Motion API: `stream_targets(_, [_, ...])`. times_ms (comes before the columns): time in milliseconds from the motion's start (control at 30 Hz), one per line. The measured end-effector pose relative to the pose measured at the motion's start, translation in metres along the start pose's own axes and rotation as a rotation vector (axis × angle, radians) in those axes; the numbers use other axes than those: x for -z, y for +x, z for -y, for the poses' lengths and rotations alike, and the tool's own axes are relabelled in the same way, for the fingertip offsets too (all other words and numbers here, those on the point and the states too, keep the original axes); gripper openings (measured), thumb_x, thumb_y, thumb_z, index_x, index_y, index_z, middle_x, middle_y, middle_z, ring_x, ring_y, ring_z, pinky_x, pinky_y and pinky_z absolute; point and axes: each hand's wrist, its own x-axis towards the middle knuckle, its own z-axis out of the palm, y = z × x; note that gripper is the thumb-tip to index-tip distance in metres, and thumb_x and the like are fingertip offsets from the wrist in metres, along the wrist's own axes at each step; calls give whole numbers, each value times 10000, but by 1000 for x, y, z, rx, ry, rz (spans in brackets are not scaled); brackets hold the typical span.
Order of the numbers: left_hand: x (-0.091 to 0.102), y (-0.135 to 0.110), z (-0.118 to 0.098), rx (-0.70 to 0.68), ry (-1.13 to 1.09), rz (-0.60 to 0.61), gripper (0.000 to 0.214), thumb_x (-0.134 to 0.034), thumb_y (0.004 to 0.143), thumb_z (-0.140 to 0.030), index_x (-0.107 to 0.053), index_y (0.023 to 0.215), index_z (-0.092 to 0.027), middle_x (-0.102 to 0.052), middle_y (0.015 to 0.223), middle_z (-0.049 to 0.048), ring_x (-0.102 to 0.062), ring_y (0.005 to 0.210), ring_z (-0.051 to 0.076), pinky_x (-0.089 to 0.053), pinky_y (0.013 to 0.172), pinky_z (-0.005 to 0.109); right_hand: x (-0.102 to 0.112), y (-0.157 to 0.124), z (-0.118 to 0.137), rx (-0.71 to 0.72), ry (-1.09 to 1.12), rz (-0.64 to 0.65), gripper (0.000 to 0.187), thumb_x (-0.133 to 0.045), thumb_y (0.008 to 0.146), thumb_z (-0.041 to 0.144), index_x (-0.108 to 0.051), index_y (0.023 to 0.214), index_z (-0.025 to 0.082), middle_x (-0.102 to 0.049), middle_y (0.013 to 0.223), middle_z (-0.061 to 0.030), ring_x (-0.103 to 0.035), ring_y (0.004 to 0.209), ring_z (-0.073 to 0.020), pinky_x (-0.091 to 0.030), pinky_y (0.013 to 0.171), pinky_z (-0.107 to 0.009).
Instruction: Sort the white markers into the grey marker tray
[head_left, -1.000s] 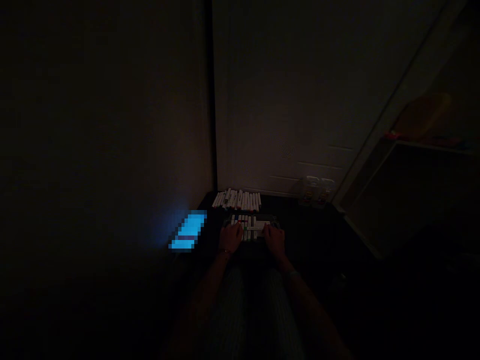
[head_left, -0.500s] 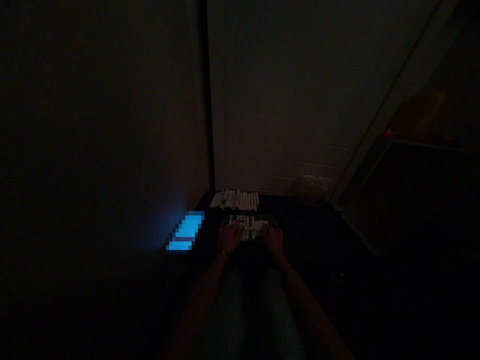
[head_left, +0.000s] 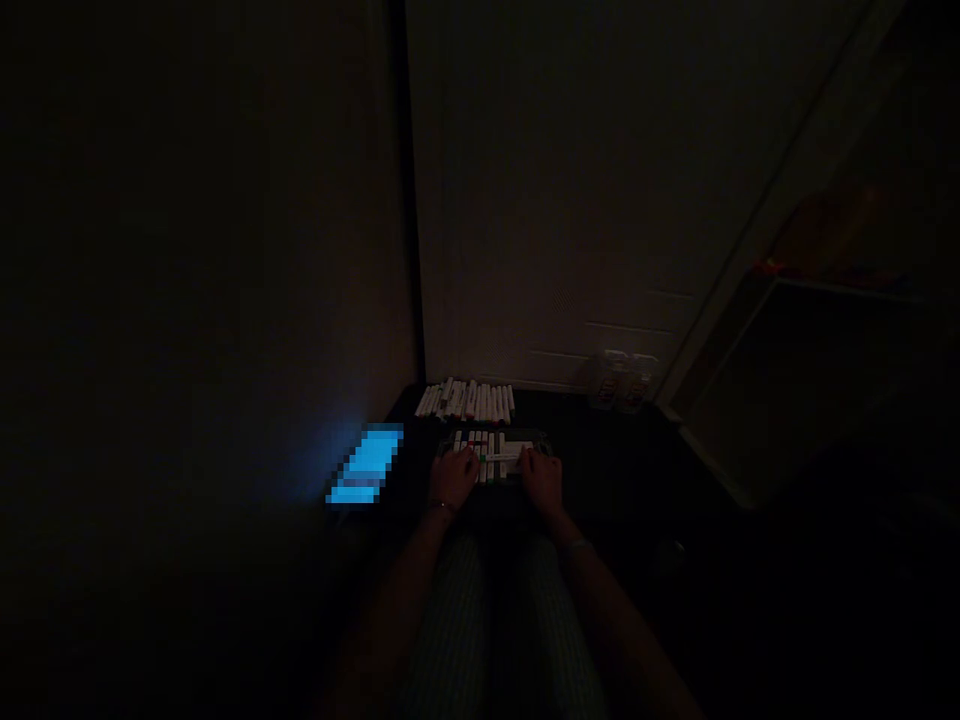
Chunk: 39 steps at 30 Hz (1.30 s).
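- Very dim scene: a white marker (head_left: 504, 457) is seen crosswise in the gap between the two hands, its long axis running from left to right.
- By its right end the right hand (head_left: 541, 478) is met, the nearer of the two; the left end is pointed toward the left hand (head_left: 454, 478), with a slight gap seemingly left there.
- Beneath and beyond the marker, a row (head_left: 502, 470) of other markers is laid side by side in a dark case (head_left: 546, 438), their long axes pointed away from the body, so the single marker is set across them.
- The right fingers are curled in, nearly closed, at the marker's end; whether it is gripped or only touched cannot be told.
- The left fingers are bent over the left part of the row; whether anything is held under them cannot be told in the dark.
- Beyond the hands, slightly to the left, a pile (head_left: 469, 402) of white markers is spread.
- To the left of the left hand, a blue lit screen (head_left: 367, 465) is seen.
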Motion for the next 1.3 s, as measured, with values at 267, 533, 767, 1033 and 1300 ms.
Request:
stream_targets(267, [4, 0, -3, 32, 2, 31, 336, -260, 877, -335, -569, 868, -202, -617, 841, 59, -528, 861, 179, -310, 733, 293, 4, 0, 4, -13, -24, 23, 422, -184, 931, 334, -576, 917, 177, -645, 886, -64, -553, 862, -127, -224, 779, -262])
stream_targets(533, [5, -1, -3, 27, 1, 26, 320, -292, 864, -344, -570, 938, -205, -620, 883, 66, -522, 904, 187, -316, 760, 292, 7, -2, 5, -12, 0, 0, 418, -205, 929, 341, -584, 880, 171, -648, 862, -69, -551, 842, -126, -231, 773, -257])
stream_targets(767, [1, -1, -2, 14, 14, 16, 328, -279, 867, -348, -572, 916, -210, -618, 877, 61, -523, 885, 188, -320, 750, 299, 3, -1, 4, -13, -14, -10, 407, -204, 932, 330, -581, 890, 182, -649, 855, -53, -557, 835, -123, -230, 772, -259])
stream_targets(1033, [0, 0, 0, -9, 9, 20, 350, -272, 864, -370, -577, 909, -205, -620, 855, 64, -533, 861, 182, -320, 718, 287, 2, 0, 4, -17, -30, -9, 417, -194, 931, 331, -582, 889, 184, -648, 851, -56, -559, 831, -131, -222, 780, -275])
stream_targets(1300, [1, 0, -1, 8, 31, 19, 340, -267, 870, -351, -573, 898, -206, -624, 852, 61, -536, 873, 184, -319, 727, 287, 1, -1, 2, 1, -23, -26, 409, -203, 929, 341, -577, 878, 182, -645, 837, -54, -552, 831, -129, -222, 771, -266])
